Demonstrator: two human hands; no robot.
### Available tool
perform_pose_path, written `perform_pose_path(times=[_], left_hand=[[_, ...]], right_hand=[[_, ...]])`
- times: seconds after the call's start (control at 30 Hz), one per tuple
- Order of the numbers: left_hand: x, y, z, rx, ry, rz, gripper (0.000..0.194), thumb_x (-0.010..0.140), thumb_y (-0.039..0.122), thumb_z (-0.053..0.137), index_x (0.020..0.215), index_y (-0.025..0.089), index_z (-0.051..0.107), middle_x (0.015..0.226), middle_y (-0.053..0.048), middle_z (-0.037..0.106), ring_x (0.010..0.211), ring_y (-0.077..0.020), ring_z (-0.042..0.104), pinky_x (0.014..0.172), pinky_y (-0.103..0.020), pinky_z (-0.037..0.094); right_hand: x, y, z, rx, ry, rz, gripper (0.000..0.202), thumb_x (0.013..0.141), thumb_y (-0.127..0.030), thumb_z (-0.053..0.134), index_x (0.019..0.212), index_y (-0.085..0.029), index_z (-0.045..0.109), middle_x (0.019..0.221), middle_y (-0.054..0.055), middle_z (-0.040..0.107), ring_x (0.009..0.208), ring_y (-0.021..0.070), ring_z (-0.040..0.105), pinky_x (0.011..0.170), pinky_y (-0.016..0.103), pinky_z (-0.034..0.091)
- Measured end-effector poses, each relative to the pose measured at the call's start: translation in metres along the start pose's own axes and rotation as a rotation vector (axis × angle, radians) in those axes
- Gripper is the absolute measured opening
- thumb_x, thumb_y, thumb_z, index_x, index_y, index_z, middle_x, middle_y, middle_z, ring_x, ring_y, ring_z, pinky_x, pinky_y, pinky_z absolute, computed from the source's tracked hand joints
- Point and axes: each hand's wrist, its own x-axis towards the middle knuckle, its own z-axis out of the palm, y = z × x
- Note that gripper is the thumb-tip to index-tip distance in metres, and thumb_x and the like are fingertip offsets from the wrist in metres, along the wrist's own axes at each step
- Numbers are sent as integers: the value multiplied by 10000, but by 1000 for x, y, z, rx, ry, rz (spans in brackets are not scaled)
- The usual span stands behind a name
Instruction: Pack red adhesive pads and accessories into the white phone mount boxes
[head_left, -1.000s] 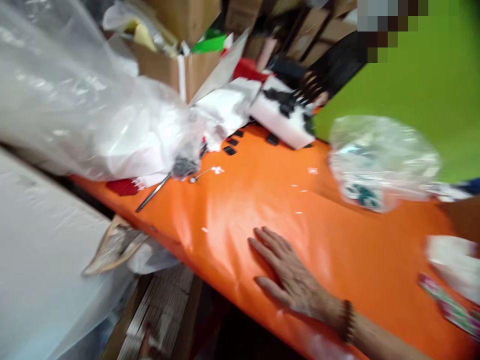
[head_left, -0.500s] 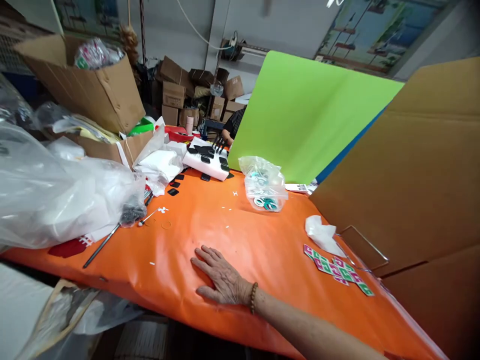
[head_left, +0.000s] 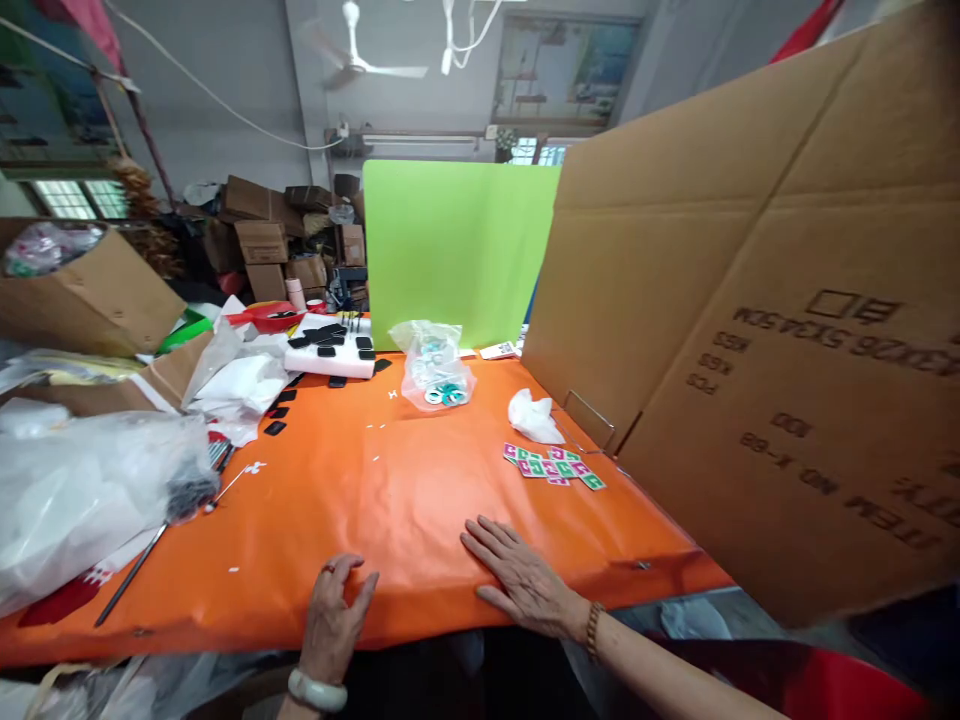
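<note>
My left hand (head_left: 334, 612), with a ring and a pale bangle, hovers over or rests at the near edge of the orange table cover (head_left: 420, 480); its fingers are apart and hold nothing. To its right, my right hand (head_left: 529, 580), wearing a beaded bracelet, lies flat on the cover with fingers stretched out. Pink and green printed pieces (head_left: 555, 466) lie beyond the right hand, overlapping one another. Farther back stands a clear plastic bag (head_left: 433, 365) with teal and white rings in it. A crumpled white bag (head_left: 534, 415) sits behind the printed pieces.
Tall cardboard (head_left: 675, 330) walls the right side, and a green panel (head_left: 461, 250) stands at the back. Plastic bags (head_left: 97, 500) and an open carton (head_left: 82, 290) crowd the left. Black pieces (head_left: 330, 340) lie on a white block. A dark rod (head_left: 131, 577) lies front left.
The view has turned to the right and levelled. My left hand has come into view at the near edge. My right hand still lies flat on the orange cover.
</note>
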Motion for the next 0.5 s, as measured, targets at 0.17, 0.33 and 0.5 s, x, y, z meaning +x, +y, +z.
perform_pose_path(times=[0.17,0.33,0.5], left_hand=[[13,12,33,397,-80,83,373,861,410,460,1069,173,658,1205,-147,634,1140,-304,561,930,-462,461],[26,18,33,621,-156,30,470,866,454,384,1128,145,621,1230,-160,615,1091,-307,576,881,-434,461],[55,14,50,640,-168,-75,379,773,497,461,961,225,646,977,-109,706,887,-313,633,762,-441,466]], right_hand=[[-13,13,6,-32,78,-15,678,914,-577,397,1478,-212,309,1512,113,331,1409,322,242,1125,542,236],[-16,11,9,-47,194,-33,676,900,-591,405,1436,-180,376,1460,134,417,1377,308,306,1108,501,246],[-17,15,6,-169,255,-51,661,858,-634,422,1351,-194,432,1330,104,543,1257,282,430,1027,432,330]])
